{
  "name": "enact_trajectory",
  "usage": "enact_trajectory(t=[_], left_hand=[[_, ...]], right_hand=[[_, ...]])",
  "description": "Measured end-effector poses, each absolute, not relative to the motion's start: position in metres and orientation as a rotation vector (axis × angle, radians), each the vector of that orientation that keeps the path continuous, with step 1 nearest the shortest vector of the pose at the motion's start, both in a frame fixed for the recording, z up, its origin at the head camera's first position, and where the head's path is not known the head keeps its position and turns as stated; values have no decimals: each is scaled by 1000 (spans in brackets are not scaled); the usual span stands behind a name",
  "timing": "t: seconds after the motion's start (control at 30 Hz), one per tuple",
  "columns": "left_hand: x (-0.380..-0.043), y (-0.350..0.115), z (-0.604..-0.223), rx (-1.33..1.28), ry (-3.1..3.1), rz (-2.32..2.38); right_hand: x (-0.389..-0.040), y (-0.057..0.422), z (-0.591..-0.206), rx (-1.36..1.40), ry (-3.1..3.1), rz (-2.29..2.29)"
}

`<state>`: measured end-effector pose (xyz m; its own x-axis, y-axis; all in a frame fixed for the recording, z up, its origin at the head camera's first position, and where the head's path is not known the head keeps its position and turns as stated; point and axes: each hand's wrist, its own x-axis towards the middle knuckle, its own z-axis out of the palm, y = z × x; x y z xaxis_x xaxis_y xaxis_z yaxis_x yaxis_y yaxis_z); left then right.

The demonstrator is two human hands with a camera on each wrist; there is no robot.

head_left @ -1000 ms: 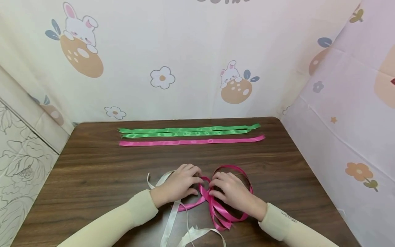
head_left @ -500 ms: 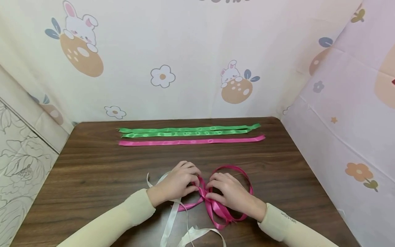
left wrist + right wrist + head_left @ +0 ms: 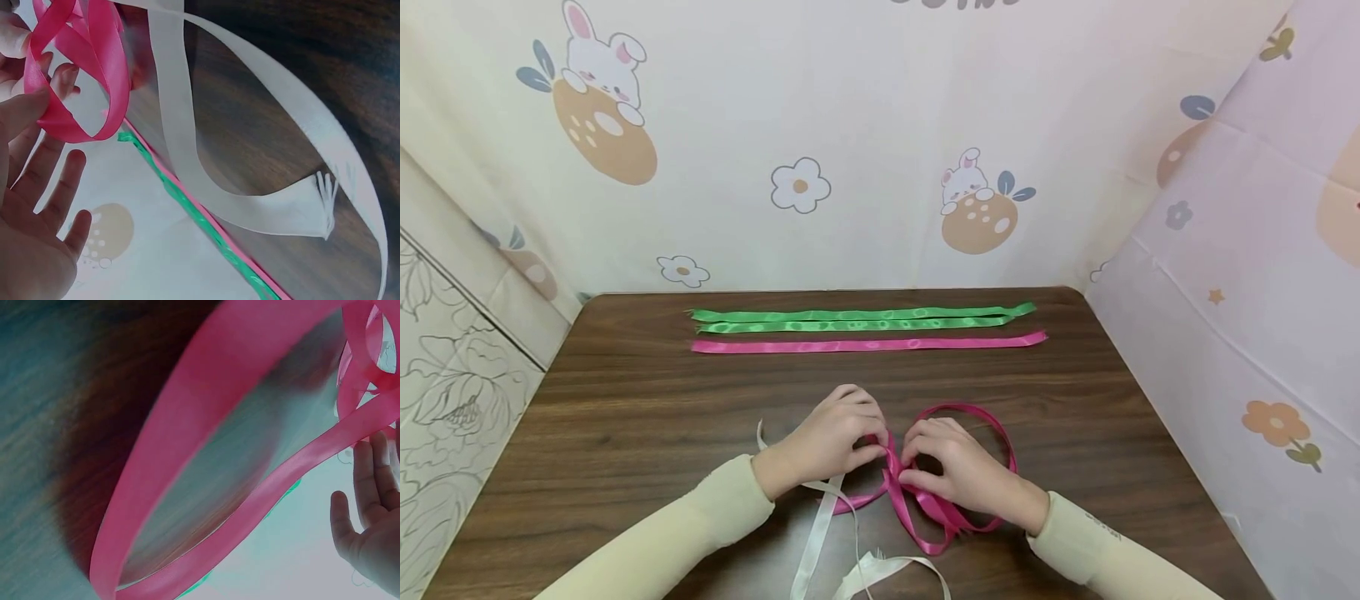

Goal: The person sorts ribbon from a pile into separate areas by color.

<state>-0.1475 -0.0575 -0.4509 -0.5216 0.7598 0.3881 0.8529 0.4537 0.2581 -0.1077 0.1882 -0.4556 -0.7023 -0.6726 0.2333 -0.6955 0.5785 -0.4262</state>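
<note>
While both hands [image 3: 835, 433] [image 3: 959, 464] pinch looped pink ribbon [image 3: 107, 44], two green strands [image 3: 857, 326] and one pink strip [image 3: 850, 346] lie beyond.

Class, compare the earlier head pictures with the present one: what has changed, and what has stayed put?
The left hand, thumb and forefinger apart a second ago, now pinches the looped magenta ribbon and has moved slightly away from the person. The ribbon's crossing and the right hand have shifted slightly left. The green ribbon, straight pink ribbon and frayed white ribbon end lie as before.
</note>
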Motion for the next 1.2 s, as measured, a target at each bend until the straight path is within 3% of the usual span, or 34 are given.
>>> enact_trajectory(t=[0.73, 1.2], left_hand=[[-152, -70, -429, -1358, -2398, -683], [-156, -89, -402, -1312, -2300, -799]], right_hand=[[-114, 192, -433, 1163, -2608, 855], [-121, 204, -394, 1186, -2449, 836]])
